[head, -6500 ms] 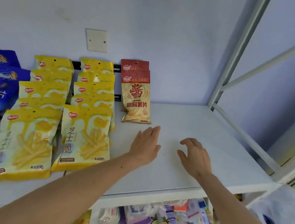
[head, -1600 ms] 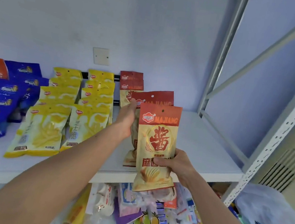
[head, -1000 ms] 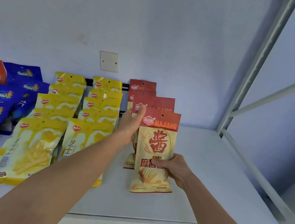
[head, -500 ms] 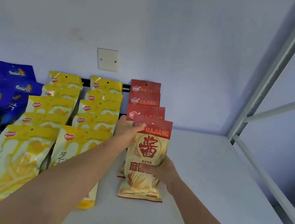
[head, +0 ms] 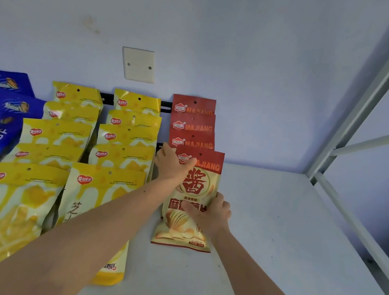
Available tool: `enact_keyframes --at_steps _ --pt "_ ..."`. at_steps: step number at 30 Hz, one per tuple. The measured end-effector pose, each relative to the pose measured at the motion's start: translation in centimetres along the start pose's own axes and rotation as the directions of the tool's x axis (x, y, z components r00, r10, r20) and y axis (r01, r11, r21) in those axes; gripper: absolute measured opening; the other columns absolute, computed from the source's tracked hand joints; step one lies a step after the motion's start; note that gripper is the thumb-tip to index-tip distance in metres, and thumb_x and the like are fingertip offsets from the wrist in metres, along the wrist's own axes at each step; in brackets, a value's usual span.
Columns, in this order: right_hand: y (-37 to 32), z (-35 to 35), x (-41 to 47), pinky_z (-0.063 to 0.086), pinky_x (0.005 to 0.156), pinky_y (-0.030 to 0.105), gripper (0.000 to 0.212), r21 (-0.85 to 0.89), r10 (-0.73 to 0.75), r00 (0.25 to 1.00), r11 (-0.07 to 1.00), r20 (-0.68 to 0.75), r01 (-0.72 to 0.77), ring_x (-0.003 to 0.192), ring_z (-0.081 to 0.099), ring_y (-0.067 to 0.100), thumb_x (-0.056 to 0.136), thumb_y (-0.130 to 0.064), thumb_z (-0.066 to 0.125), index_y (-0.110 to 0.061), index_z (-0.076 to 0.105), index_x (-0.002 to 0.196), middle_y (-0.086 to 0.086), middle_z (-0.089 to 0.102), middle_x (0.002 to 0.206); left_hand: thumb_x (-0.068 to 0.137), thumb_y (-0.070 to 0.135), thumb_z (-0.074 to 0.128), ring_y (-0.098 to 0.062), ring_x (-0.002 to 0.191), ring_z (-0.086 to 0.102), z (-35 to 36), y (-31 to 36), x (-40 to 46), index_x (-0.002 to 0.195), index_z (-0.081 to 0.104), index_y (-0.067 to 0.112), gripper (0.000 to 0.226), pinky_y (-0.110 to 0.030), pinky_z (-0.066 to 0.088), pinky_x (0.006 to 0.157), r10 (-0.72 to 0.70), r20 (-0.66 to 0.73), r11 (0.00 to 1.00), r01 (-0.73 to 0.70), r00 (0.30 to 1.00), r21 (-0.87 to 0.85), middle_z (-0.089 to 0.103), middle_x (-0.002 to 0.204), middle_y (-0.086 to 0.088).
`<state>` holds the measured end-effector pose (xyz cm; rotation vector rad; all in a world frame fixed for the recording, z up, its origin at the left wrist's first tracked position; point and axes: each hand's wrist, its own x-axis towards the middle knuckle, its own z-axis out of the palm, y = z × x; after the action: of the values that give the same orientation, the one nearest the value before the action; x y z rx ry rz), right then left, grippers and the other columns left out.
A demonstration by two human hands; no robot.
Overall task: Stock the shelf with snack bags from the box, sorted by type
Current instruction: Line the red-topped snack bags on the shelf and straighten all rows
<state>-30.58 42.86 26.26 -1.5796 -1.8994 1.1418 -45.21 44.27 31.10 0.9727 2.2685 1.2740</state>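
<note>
At the far left of the shelf (head: 276, 231) blue bags (head: 5, 104) are stacked, and beside them yellow bags (head: 67, 136) are laid in two overlapping rows. Just right of these, the top left corner of the front red bag (head: 195, 189) is pinched by the left hand (head: 171, 165), its thumb laid across the face. The same bag, set on the shelf before three other red bags (head: 192, 125), is gripped at its right edge by the right hand (head: 213, 214), thumb across the front.

On shelf (head: 276, 231): Majiang bags (head: 192, 127) right of cheese bags (head: 126, 136); wall plate (head: 138, 64) above, behind.
</note>
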Motion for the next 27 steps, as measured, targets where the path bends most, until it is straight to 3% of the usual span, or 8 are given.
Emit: enact_keyframes --at_steps 3,5,7,9,14,19,22,27 --pt "0.1 0.6 0.0 0.035 0.11 0.048 0.1 0.018 -0.024 0.999 1.0 0.027 0.024 0.131 0.034 0.023 0.062 -0.068 0.074 -0.025 0.025 0.138 -0.002 0.038 0.136 0.085 0.043 0.068 -0.034 0.147 0.007 0.6 -0.9 -0.4 0.153 0.001 0.005 0.103 -0.048 0.016 0.117 -0.005 0.03 1.0 0.005 1.0 0.012 0.014 0.158 -0.017" --pt "0.4 1.0 0.7 0.047 0.101 0.049 0.089 0.107 -0.025 0.999 0.994 0.038 0.021 0.122 0.049 0.02 0.054 -0.073 0.075 -0.04 0.027 0.122 -0.008 0.051 0.125 0.085 0.041 0.068 -0.035 0.146 0.012 0.9 -1.3 -0.6 0.153 0.001 0.007 0.101 -0.049 0.018 0.116 -0.02 0.063 1.0 0.02 0.998 -0.006 0.019 0.156 -0.017" --pt "1.0 1.4 1.4 0.055 0.09 0.047 0.076 0.17 -0.042 0.997 0.985 0.068 0.03 0.11 0.06 0.016 0.051 -0.071 0.076 -0.047 0.029 0.106 -0.012 0.059 0.114 0.086 0.033 0.069 -0.035 0.142 0.026 1.0 -1.7 -0.5 0.153 0.008 0.012 0.092 -0.048 0.026 0.113 -0.014 0.076 0.998 0.018 0.997 -0.063 0.029 0.15 -0.016" --pt "1.1 1.6 1.8 0.056 0.088 0.047 0.076 0.184 -0.066 0.994 0.982 0.084 0.05 0.107 0.063 0.015 0.053 -0.071 0.076 -0.046 0.03 0.108 -0.013 0.062 0.112 0.086 0.024 0.069 -0.031 0.134 0.04 1.0 -1.9 -0.3 0.149 0.017 0.015 0.082 -0.044 0.035 0.108 0.007 0.068 0.993 0.001 0.998 -0.116 0.037 0.142 -0.013" --pt "0.5 1.7 2.1 0.044 0.101 0.054 0.097 0.089 -0.066 0.994 0.994 0.086 0.058 0.123 0.05 0.023 0.051 -0.082 0.064 -0.044 0.024 0.131 -0.012 0.057 0.123 0.092 0.026 0.062 -0.024 0.14 0.033 0.4 -2.1 0.0 0.154 -0.004 0.011 0.092 -0.039 0.03 0.112 0.004 0.098 0.996 0.005 0.995 -0.09 0.029 0.154 -0.009" --pt "-0.1 0.8 1.0 0.034 0.11 0.057 0.121 0.102 -0.037 0.997 0.994 0.07 0.03 0.139 0.028 0.027 0.052 -0.078 0.069 -0.027 0.015 0.148 -0.004 0.045 0.142 0.095 0.03 0.057 -0.026 0.141 0.032 0.2 -2.1 -0.6 0.154 -0.005 0.009 0.089 -0.04 0.031 0.111 0.012 0.084 1.0 -0.011 0.996 -0.017 0.027 0.155 -0.011" --pt "0.1 0.0 0.5 0.027 0.114 0.055 0.115 0.114 -0.069 0.995 0.992 0.067 0.061 0.144 0.017 0.026 0.069 -0.064 0.073 -0.022 0.007 0.153 -0.001 0.034 0.151 0.095 0.031 0.056 -0.028 0.145 0.022 -0.2 -1.9 -1.2 0.154 -0.001 0.006 0.085 -0.042 0.024 0.115 0.052 0.064 0.997 -0.056 0.997 0.056 0.02 0.158 -0.013" --pt "1.4 -1.7 -0.4 0.023 0.115 0.047 0.088 0.067 -0.132 0.991 0.989 0.039 0.129 0.146 0.013 0.023 0.087 -0.058 0.06 -0.017 0.018 0.153 0.001 0.029 0.155 0.097 0.031 0.051 -0.03 0.149 0.0 -0.4 -1.5 -3.0 0.153 0.001 0.004 0.08 -0.04 0.004 0.12 0.156 0.044 0.96 -0.162 0.987 0.228 0.003 0.161 -0.016"
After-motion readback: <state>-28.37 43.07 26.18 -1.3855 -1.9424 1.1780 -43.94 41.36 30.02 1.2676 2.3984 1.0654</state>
